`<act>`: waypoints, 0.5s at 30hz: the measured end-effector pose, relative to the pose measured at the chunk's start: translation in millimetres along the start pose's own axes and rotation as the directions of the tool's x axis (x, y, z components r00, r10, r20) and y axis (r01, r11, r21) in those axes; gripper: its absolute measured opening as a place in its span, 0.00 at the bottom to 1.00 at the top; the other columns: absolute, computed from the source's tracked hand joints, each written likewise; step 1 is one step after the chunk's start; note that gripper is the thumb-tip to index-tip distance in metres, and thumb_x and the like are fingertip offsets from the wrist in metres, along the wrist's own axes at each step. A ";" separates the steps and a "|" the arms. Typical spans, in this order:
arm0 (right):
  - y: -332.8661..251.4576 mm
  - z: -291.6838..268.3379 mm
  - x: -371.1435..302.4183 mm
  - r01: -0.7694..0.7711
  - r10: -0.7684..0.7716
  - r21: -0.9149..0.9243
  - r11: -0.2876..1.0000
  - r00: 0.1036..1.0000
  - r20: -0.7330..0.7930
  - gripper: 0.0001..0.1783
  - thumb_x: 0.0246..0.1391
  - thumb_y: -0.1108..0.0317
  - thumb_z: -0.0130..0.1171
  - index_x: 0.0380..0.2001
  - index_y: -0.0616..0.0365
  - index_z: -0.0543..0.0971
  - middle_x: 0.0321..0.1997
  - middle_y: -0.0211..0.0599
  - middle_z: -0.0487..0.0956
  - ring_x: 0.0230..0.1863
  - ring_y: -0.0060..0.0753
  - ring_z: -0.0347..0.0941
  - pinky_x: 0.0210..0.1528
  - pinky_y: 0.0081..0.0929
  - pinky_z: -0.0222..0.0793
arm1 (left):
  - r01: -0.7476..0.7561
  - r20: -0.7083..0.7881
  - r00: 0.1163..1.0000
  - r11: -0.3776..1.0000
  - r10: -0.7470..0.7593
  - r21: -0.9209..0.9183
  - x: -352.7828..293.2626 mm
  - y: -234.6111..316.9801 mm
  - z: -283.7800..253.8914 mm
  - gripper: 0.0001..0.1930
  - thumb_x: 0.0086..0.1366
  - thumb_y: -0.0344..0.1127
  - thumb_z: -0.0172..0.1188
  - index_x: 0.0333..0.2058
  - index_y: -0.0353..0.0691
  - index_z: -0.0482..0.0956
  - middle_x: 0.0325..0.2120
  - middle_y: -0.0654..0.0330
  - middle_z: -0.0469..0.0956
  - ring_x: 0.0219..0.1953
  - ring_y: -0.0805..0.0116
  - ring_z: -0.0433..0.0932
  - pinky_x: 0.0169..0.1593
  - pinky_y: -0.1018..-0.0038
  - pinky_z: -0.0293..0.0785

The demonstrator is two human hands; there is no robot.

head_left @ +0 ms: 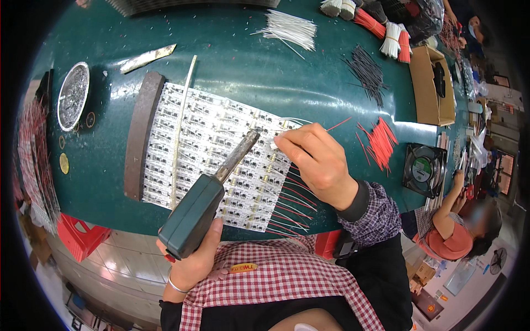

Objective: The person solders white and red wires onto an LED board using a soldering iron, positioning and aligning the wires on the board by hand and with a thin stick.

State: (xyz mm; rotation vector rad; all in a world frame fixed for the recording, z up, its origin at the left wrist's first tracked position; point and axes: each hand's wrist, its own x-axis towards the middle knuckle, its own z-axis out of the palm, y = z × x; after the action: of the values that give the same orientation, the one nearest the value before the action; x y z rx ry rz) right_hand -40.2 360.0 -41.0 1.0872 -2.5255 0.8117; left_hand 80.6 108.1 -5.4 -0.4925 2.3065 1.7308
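My left hand [200, 257] is wrapped round the handle of a dark green soldering gun [194, 212]. Its metal barrel points up and right, with the tip over a panel of small white circuit boards [212, 132]. At the panel's upper right edge, the thumb and fingers of my right hand [320, 163] pinch what looks like a thin wire, mostly hidden by the hand. A red wire end [339, 123] sticks out behind the knuckles. White and red wires [292, 207] trail from the panel's right edge, below my right hand. A pale strip [184, 121] lies across the panel.
A brown bar [144, 135] lies along the panel's left edge. Further left stands a metal bowl [73, 96]. Loose white [290, 30], black [369, 71] and red wires [380, 142] lie around the table. A fan [424, 170] and a cardboard box [430, 88] stand right; a co-worker [450, 234] sits beyond.
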 end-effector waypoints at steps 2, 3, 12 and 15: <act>2.0 1.7 -2.1 -0.003 0.003 0.009 1.000 1.000 0.002 0.18 0.38 0.76 0.59 0.38 0.67 0.78 0.37 0.40 0.76 0.37 0.39 0.74 0.35 0.28 0.74 | 0.089 -0.067 0.993 0.993 -0.094 -0.074 2.6 8.4 4.0 0.12 0.53 0.26 0.69 0.37 0.30 0.82 0.29 0.58 0.81 0.28 0.76 0.78 0.31 0.77 0.75; 1.7 2.5 -1.8 -0.001 0.001 0.020 1.000 1.000 0.005 0.18 0.38 0.76 0.59 0.38 0.67 0.78 0.37 0.40 0.76 0.37 0.39 0.74 0.35 0.28 0.73 | 0.090 -0.070 0.993 0.993 -0.095 -0.075 1.7 7.9 3.4 0.12 0.53 0.26 0.69 0.37 0.30 0.82 0.29 0.58 0.81 0.28 0.76 0.78 0.31 0.77 0.75; -1.9 2.8 -1.2 -0.021 0.020 0.014 1.000 0.999 0.051 0.19 0.38 0.78 0.60 0.40 0.67 0.78 0.38 0.42 0.78 0.35 0.40 0.75 0.34 0.29 0.74 | 0.036 -0.033 0.999 0.999 -0.036 -0.006 4.3 12.5 2.0 0.11 0.52 0.24 0.68 0.36 0.28 0.81 0.28 0.57 0.80 0.28 0.74 0.78 0.32 0.77 0.75; -0.7 4.6 -1.0 0.015 -0.015 -0.009 1.000 0.999 0.041 0.19 0.37 0.78 0.59 0.38 0.68 0.77 0.37 0.40 0.75 0.36 0.39 0.72 0.33 0.28 0.72 | -0.069 -0.033 0.997 0.997 0.069 0.023 6.0 11.4 2.3 0.11 0.51 0.24 0.67 0.35 0.29 0.81 0.28 0.57 0.79 0.27 0.73 0.77 0.31 0.77 0.74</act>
State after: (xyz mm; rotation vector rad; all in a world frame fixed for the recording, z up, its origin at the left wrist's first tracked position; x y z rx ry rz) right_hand -39.1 357.5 -44.8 1.1296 -2.5484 0.7804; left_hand 70.6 112.3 1.8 -0.4468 2.3906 1.7387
